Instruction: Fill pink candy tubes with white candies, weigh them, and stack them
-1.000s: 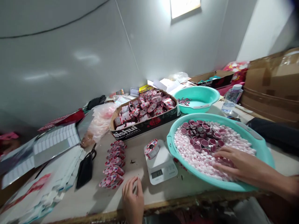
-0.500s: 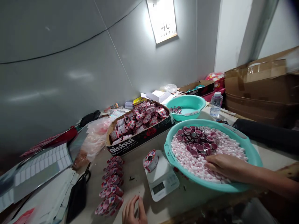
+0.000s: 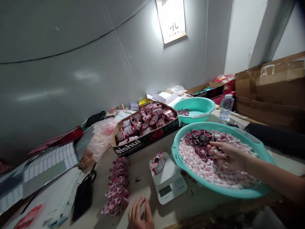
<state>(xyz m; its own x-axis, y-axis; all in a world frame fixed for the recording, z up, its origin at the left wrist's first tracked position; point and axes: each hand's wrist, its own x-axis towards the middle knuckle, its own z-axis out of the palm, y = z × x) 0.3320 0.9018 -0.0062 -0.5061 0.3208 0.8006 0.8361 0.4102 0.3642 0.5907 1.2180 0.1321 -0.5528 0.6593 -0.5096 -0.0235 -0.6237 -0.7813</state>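
The small white-and-pink pellets (image 3: 200,173) lie loose in the large turquoise basin (image 3: 214,187), spread around and beneath a heap of purple caps (image 3: 202,156). Each pellet should weigh next to nothing and feel hard and smooth, so a single one would probably roll out of a pinch, while a handful would pour like gravel. They look sturdy enough for a firm touch, though hard squeezing might chip them. The best hold is a scoop from below with the fingers kept together, taken on the near side where no caps are mixed in.

The right hand (image 3: 230,156) is over the pellets beside the caps, fingers half curled as in a cup; whether anything sits inside it I cannot tell. The left hand (image 3: 141,215) lies slack at the near edge of the bench (image 3: 143,173), thumb apart from the fingers, holding nothing that shows, near the white digital scale (image 3: 168,183) with one printed dispenser (image 3: 157,163) on it.

Half a second ago the right hand was pressed lower among the pellets, back uppermost; now it has lifted and turned, with its fingertips at the caps, while the left hand has stayed by the scale
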